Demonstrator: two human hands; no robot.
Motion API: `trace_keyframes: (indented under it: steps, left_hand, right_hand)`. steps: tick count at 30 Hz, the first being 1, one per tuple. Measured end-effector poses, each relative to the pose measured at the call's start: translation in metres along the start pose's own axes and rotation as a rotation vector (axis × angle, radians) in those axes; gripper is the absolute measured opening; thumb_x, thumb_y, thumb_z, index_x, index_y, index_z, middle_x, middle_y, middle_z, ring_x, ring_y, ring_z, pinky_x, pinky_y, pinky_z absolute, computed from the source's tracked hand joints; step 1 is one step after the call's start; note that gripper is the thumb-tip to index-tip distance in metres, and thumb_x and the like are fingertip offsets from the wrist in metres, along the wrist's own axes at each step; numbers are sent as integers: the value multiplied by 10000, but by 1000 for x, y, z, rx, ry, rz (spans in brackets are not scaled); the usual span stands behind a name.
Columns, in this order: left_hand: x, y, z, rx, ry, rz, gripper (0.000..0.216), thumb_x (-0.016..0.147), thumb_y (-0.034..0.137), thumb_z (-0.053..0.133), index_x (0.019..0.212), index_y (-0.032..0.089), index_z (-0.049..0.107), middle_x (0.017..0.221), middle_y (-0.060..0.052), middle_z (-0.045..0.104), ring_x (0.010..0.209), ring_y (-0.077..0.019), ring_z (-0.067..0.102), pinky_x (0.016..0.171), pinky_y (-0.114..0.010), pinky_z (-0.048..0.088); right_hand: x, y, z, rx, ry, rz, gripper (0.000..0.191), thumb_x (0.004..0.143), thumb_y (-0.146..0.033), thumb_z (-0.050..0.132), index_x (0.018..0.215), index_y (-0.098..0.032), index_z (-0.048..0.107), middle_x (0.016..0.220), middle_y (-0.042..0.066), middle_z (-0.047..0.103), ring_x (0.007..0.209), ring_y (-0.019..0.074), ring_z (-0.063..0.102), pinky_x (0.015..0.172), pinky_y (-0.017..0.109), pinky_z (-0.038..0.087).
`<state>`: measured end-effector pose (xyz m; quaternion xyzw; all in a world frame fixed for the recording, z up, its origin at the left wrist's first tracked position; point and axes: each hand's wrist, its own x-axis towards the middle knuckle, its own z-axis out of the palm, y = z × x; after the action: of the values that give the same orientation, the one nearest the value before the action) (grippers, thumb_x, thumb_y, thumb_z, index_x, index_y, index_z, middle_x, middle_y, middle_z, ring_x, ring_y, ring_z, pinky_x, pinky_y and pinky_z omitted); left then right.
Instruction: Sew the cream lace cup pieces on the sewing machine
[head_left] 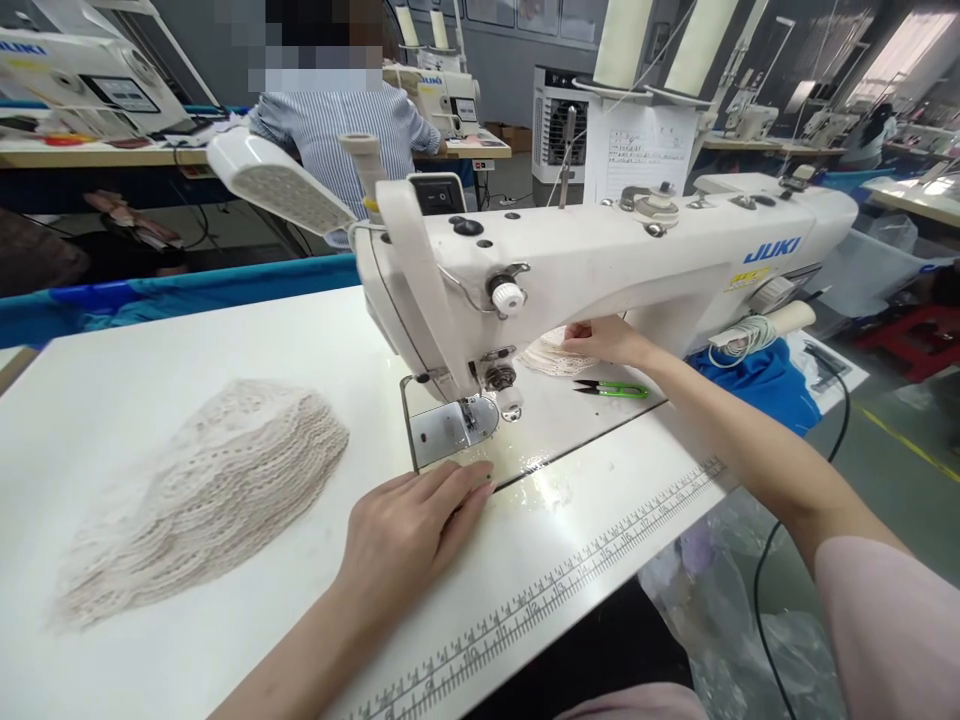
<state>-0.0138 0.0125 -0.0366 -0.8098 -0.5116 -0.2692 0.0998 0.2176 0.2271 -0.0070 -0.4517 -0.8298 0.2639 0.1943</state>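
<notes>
My left hand (pixel 420 515) lies on the white table just in front of the needle plate (pixel 442 432), fingers stretched out and holding nothing visible. Under the arm of the white sewing machine (pixel 600 245), my right hand (pixel 609 340) reaches to a pile of cream lace pieces (pixel 551 355). Its fingers are pinched at the top of that pile; the fingertips are partly hidden. Green-handled thread snips (pixel 611 389) lie beside the pile, nearer to me. A larger stack of cream lace pieces (pixel 225 490) is spread on the table to the left.
A printed ruler strip (pixel 555 600) runs along the table's front edge. Blue cloth (pixel 761 385) and a thread cone (pixel 791 318) sit at the right end. A lamp head (pixel 277 185) juts out at the machine's left. Beyond the table, a person in a striped shirt (pixel 337 130) sits.
</notes>
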Motion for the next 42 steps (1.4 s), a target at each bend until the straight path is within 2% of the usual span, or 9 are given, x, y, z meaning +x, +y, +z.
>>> trace_keyframes:
  steps: [7, 19, 21, 25, 27, 30, 34, 38, 42]
  left_hand:
    - [1, 0, 1, 16, 12, -11, 159, 923, 256, 493, 952, 228, 647, 839, 32, 742, 620, -139, 663, 515, -262, 438]
    - [-2, 1, 1, 45, 29, -21, 167, 901, 250, 534, 1031, 223, 635, 899, 11, 738, 711, -163, 674, 585, -272, 462]
    - [-1, 1, 2, 40, 33, -31, 215, 894, 250, 540, 1095, 223, 613, 961, -15, 725, 804, -182, 673, 629, -282, 473]
    - [2, -2, 2, -104, -37, -108, 456, 836, 324, 591, 1272, 218, 512, 1285, -101, 584, 1122, -286, 565, 858, -412, 474]
    - [3, -5, -1, -309, -145, -170, 398, 804, 322, 604, 1192, 238, 579, 1332, -88, 547, 1200, -312, 505, 930, -466, 444]
    - [5, -9, -9, -753, -322, -374, 232, 842, 357, 553, 1011, 236, 657, 1125, -70, 662, 996, -254, 622, 775, -375, 522]
    - [9, -8, -19, -970, -379, -619, 303, 864, 479, 520, 866, 198, 633, 780, -27, 673, 669, -173, 626, 563, -267, 489]
    - [11, -3, -19, -755, -327, -597, 358, 827, 544, 550, 779, 198, 624, 650, 12, 609, 496, -118, 511, 425, -221, 356]
    - [12, -3, -19, -715, -328, -548, 342, 834, 537, 552, 818, 215, 666, 680, 18, 624, 468, -96, 464, 426, -220, 353]
  right_hand:
    - [-6, -2, 10, -201, 174, -78, 153, 803, -191, 473, 870, -162, 608, 814, 49, 643, 734, 170, 565, 655, 278, 383]
    - [-41, -40, 19, -342, 86, -173, 301, 842, -75, 424, 1036, -178, 629, 1013, 77, 674, 797, 185, 600, 627, 289, 369]
    - [-48, -47, 17, -169, -43, -214, 241, 851, -102, 467, 1006, -178, 635, 952, 52, 679, 798, 156, 607, 663, 271, 419]
    - [-79, -66, 25, 545, -573, -237, 138, 855, -217, 579, 975, -179, 636, 880, 17, 654, 815, 120, 600, 730, 254, 473]
    - [-97, -72, 34, 820, -624, -155, 141, 830, -221, 626, 968, -189, 628, 895, 0, 639, 807, 96, 591, 738, 237, 474]
    - [-115, -71, 42, 1006, -510, -8, 156, 818, -216, 644, 967, -192, 607, 921, -1, 628, 806, 86, 599, 755, 240, 492]
    - [-120, -48, 35, 528, -287, -100, 142, 857, -234, 578, 986, -187, 614, 906, 41, 649, 853, 157, 627, 793, 345, 527]
    - [-110, -15, 19, -213, 79, -291, 242, 871, -154, 497, 1065, -191, 637, 1168, 91, 634, 1094, 245, 570, 920, 435, 476]
    - [-109, 11, 11, -547, 142, -217, 308, 887, -114, 440, 1096, -211, 644, 1157, 46, 664, 1034, 246, 614, 729, 355, 524]
